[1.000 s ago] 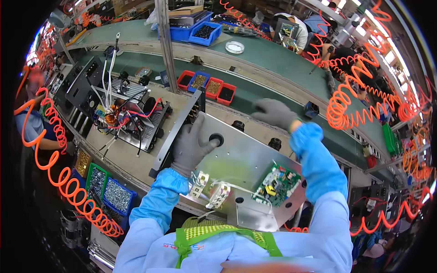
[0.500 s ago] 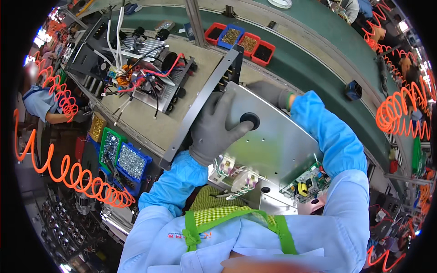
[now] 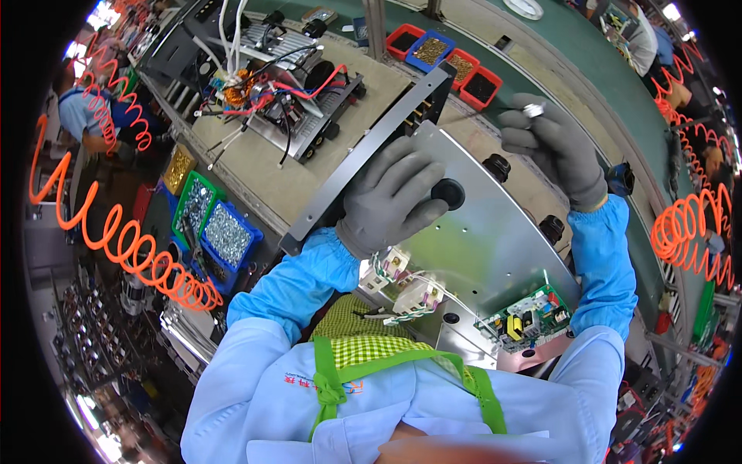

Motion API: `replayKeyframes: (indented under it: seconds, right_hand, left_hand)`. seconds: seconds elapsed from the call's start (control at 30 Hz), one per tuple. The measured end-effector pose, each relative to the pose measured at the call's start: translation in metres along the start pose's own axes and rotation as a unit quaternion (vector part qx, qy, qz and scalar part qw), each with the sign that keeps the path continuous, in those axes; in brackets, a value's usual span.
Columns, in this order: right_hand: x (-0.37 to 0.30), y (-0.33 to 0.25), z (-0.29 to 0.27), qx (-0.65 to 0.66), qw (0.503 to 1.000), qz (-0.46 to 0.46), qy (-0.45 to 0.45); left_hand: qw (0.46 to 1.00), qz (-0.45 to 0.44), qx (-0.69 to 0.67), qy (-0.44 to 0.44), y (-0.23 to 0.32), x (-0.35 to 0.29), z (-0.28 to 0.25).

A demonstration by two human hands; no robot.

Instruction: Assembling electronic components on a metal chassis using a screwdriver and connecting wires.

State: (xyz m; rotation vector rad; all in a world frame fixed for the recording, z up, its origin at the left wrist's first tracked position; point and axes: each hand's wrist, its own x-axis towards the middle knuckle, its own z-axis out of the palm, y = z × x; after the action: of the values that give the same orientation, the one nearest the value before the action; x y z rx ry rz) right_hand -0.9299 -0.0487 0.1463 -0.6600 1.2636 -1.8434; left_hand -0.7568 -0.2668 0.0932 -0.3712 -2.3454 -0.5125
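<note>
Grasping lightly with bent fingers, the person's right hand [image 3: 553, 151], in a grey glove, holds a small silvery piece [image 3: 532, 110] in the air beyond the far edge of a bare metal panel [image 3: 487, 243]; what the piece is cannot be told. The left hand [image 3: 394, 193], also gloved, clenches nothing: it rests spread on the panel's left end, its thumb against a black round grommet [image 3: 448, 193]. The panel lies directly in front of the person, its left end meeting a long grey plate [image 3: 363, 162]; whether the two are fastened cannot be seen.

Several things could go wrong. The silvery piece is small and the gloves are thick, so it could slip and drop among the two black round parts, the nearer to the hand [image 3: 497, 167] and the farther [image 3: 551, 228], beside the panel. With one flat palm on it, the panel could slide or tip if pushed from the far side. Toward the person, a green circuit board [image 3: 533, 317] sits close to the right sleeve [image 3: 599, 263], which could snag it. Thin white wires [image 3: 417, 276] by the pale connector blocks [image 3: 417, 298] could catch on the left cuff.
</note>
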Motion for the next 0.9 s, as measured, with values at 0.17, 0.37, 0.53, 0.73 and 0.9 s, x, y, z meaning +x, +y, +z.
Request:
replayKeyframes:
  seconds: [0.17,0.37,0.53,0.73,0.9]
  right_hand:
    - [0.027,0.042,-0.024,-0.553,0.816,0.025,-0.165]
    - [0.003,0.076,0.014,-0.150,0.970,0.017,-0.191]
    - [0.015,0.104,0.004,-0.239,0.946,-0.001,-0.218]
    - [0.015,0.071,-0.019,-0.175,0.940,0.197,-0.217]
    - [0.001,0.095,-0.006,0.022,0.972,0.118,-0.204]
  left_hand:
    - [0.999,-0.020,-0.017,0.019,0.000,0.003,0.006]
    - [0.999,-0.016,-0.037,0.027,0.005,0.001,0.005]
    - [1.000,-0.015,-0.002,-0.004,0.003,-0.007,-0.004]
    - [1.000,0.003,-0.006,-0.014,0.007,0.011,0.000]
    - [0.999,-0.002,0.007,-0.046,0.011,0.018,0.004]
